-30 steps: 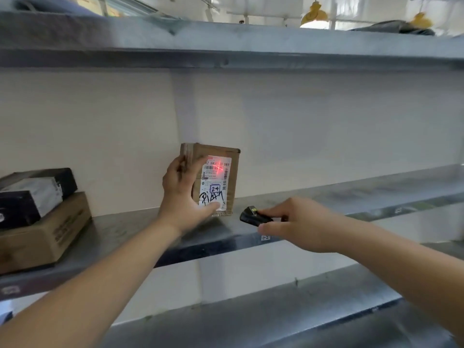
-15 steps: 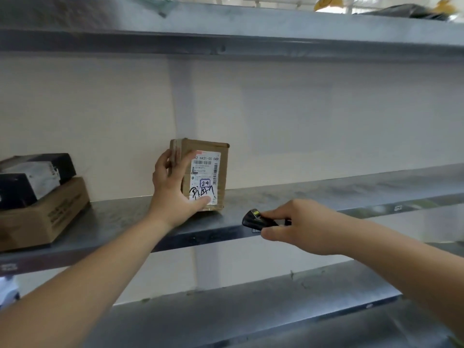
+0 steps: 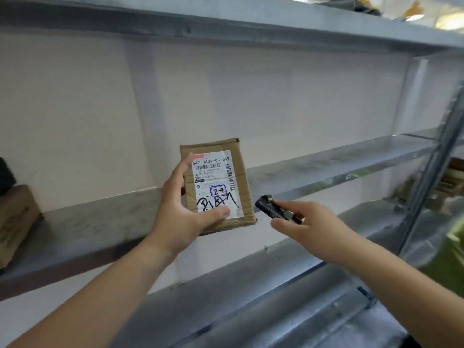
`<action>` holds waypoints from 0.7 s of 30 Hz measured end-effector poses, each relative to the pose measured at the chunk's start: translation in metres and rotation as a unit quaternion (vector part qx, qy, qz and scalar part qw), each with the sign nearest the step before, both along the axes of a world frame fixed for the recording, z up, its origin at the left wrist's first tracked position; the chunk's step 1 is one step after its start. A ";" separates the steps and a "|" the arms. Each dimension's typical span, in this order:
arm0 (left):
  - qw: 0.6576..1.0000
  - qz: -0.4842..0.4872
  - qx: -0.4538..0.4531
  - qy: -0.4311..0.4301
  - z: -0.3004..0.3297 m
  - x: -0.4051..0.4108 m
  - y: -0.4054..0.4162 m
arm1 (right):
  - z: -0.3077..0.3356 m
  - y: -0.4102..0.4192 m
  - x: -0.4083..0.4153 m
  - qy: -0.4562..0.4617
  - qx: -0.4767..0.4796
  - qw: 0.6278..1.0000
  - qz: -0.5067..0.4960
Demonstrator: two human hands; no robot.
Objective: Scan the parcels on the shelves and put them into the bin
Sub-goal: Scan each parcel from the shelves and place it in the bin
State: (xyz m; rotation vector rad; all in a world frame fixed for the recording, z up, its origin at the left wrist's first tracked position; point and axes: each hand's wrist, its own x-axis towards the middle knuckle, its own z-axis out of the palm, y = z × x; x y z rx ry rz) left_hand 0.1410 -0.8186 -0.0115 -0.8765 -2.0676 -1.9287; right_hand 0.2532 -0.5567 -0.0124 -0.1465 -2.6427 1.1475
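The parcel (image 3: 218,184) is being held upright, long axis vertical, off the shelf (image 3: 326,169) in the left hand (image 3: 183,214) grip; the scanner (image 3: 271,209) is being pinched by the right hand (image 3: 308,227) just beside.

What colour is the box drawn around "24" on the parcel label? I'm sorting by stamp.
Blue, head view.

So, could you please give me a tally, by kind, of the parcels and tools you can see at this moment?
Brown cardboard parcels: 2, one in the left hand's grip, one at the left edge of the shelf.
Black parcels: 1, cut off at the left edge.
Handheld scanners: 1, in the right hand, black.
Total: 4. Items at far right are too blurred to count.
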 end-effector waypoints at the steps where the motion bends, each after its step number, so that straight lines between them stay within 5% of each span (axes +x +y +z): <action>1: 1.000 -0.027 -0.002 -0.008 -0.004 0.005 0.005 | -0.005 -0.001 0.009 -0.002 -0.012 1.000 -0.015; 9: 0.980 -0.167 -0.111 -0.017 -0.066 0.053 0.049 | -0.068 -0.002 0.112 -0.025 -0.028 0.983 -0.177; 21: 0.886 -0.421 -0.165 -0.107 -0.171 0.167 0.186 | -0.171 0.007 0.296 -0.112 -0.025 0.884 -0.453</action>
